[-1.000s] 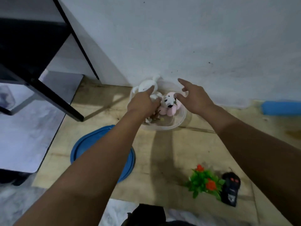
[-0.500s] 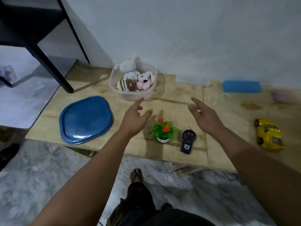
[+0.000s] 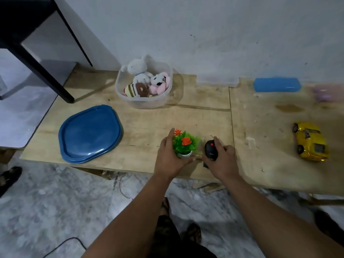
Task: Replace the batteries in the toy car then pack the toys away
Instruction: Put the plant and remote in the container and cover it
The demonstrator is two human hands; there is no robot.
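Observation:
A clear plastic tub (image 3: 149, 104) at the back of the wooden table holds several plush toys (image 3: 147, 83). Its blue lid (image 3: 90, 134) lies to the left. Near the front edge, my left hand (image 3: 169, 159) curls round the white pot of a small plastic plant (image 3: 185, 143) with orange flowers. My right hand (image 3: 222, 159) grips the black remote control (image 3: 210, 149) with a red button. The yellow toy car (image 3: 310, 141) lies far to the right, apart from both hands.
A blue flat case (image 3: 277, 84) lies at the back right by the wall, with a blurred pink thing (image 3: 323, 93) beside it. A black table leg (image 3: 37, 62) stands at the left. Marble floor and my feet show below the table edge.
Both hands left the tub at the back and came down to the front edge. The left hand took hold of the plant pot; the right closed on the remote.

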